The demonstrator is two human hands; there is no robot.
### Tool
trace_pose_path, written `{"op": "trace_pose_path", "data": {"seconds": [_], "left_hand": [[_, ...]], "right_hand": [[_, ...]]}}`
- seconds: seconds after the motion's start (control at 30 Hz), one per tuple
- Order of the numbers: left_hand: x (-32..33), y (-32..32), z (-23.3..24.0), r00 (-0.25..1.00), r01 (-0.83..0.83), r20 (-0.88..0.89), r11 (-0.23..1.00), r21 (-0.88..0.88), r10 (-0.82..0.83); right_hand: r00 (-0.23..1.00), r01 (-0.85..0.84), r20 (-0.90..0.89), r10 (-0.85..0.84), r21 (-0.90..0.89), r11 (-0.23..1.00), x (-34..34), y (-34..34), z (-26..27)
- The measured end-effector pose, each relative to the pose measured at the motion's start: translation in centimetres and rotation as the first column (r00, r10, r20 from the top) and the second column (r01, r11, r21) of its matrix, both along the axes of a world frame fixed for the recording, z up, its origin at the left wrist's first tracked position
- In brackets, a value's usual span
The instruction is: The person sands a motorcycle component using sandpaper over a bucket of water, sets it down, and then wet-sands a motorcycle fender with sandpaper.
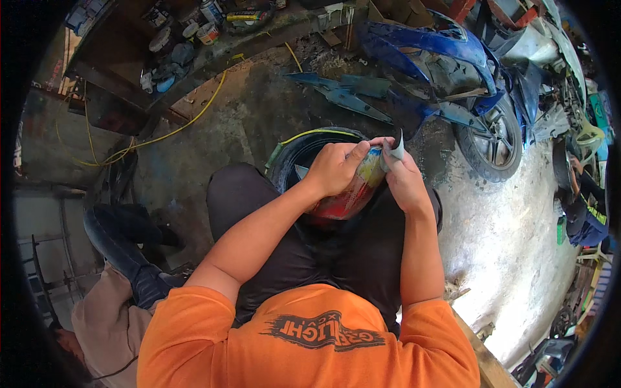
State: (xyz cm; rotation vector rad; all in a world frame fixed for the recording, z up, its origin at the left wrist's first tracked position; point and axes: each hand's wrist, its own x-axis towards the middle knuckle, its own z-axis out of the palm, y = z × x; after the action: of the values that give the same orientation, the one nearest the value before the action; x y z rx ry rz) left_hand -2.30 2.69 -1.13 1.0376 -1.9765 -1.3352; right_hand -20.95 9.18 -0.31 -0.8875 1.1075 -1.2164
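My left hand [335,167] grips the upper part of a curved panel [351,196] with worn red, yellow and blue paint, held tilted between my knees. Its thumb lies near the panel's top edge. In my right hand [405,182] is a bent grey sheet, apparently sandpaper [397,150], pinched between thumb and fingers at the panel's right edge. Some fingers of both hands are hidden behind the panel. Beneath and behind my left hand stands a black bucket [277,167] with a yellow and green strip along its rim. What lies inside the bucket is mostly hidden.
Blue motorcycle fairings [465,43] and a wheel [490,138] stand ahead to the right. Loose panels [356,102] lie beyond the bucket. A yellow hose [194,119] curves toward a bench holding several cans [208,34]. One person [116,300] sits at left, another [589,218] at far right.
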Motion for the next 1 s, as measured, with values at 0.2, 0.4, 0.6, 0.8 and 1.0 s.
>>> {"op": "trace_pose_path", "data": {"seconds": [0.2, 0.4, 0.6, 0.8, 1.0], "left_hand": [[0.2, -0.3, -0.1, 1.000, -0.011, -0.002, 1.000, -0.016, 0.011], [0.2, -0.6, -0.1, 1.000, -0.012, 0.023, 1.000, 0.016, 0.012], [0.3, -0.7, -0.2, 0.999, -0.038, 0.007, 0.999, 0.009, 0.038], [0.2, -0.6, 0.0, 0.999, -0.033, 0.001, 0.999, -0.006, 0.033], [0.4, -0.6, -0.3, 0.999, -0.048, -0.002, 0.999, 0.018, 0.048]], "right_hand": [[0.998, 0.019, -0.052, -0.019, -0.003, 1.000, 0.4, 0.0, -0.5], [0.999, 0.048, 0.016, -0.049, 0.060, 0.997, 0.3, -0.1, -1.0], [0.995, -0.018, -0.093, 0.020, 0.015, 1.000, 0.3, 0.2, -0.8], [0.992, 0.049, 0.113, -0.055, 0.055, 0.997, 0.4, -0.2, -1.1], [1.000, -0.006, -0.020, 0.007, 0.055, 0.998, -0.2, 0.4, -2.3]]}}
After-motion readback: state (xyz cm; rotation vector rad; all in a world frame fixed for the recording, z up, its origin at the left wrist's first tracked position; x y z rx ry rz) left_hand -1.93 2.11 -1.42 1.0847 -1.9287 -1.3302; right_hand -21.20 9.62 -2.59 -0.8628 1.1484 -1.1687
